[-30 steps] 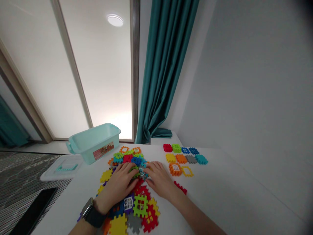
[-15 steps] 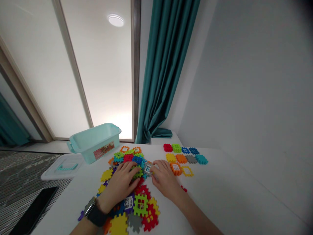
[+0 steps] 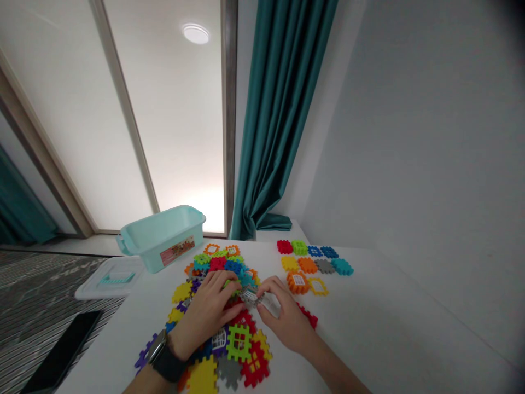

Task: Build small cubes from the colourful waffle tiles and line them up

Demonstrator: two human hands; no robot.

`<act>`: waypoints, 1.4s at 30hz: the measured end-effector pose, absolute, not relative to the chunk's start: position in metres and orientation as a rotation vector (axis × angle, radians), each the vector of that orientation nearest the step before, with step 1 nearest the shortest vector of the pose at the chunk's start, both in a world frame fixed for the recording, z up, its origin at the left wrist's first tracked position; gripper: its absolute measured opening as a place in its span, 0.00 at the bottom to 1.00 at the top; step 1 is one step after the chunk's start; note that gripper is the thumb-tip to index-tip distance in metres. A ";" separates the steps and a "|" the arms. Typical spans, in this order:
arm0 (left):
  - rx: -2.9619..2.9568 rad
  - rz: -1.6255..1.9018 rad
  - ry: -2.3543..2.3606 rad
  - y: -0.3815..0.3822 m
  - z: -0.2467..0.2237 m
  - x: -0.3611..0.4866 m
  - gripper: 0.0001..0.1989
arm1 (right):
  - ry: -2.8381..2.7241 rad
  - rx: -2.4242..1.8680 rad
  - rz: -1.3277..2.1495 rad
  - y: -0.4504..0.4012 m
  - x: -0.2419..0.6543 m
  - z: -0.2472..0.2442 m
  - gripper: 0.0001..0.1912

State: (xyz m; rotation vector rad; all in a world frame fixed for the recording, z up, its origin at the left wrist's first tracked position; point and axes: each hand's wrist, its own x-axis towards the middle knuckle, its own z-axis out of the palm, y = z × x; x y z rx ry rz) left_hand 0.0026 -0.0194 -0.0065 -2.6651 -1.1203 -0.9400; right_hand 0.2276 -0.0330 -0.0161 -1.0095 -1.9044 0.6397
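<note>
Separation of grey window piece [image 3: 250, 296], just left of right hand [image 3: 289, 323], from coloured heap [image 3: 203, 376], apparently, with right fingertips clamped on piece's edge, left hand [image 3: 207, 307] over heap, thumb and fingers apart, any hold impossible to tell, and firm, careful pinch probably needed next.

Door glow: bright low down — frosted panels [image 3: 184, 137] lit, round glare [image 3: 196, 34] above
Wall [image 3: 418, 137]: dim, grey
Corner: dark, blurred — top right
</note>
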 end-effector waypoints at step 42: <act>-2.612 -1.127 -1.183 -0.021 -0.015 0.004 0.25 | -2.138 -0.874 0.160 -0.032 0.238 -0.022 0.20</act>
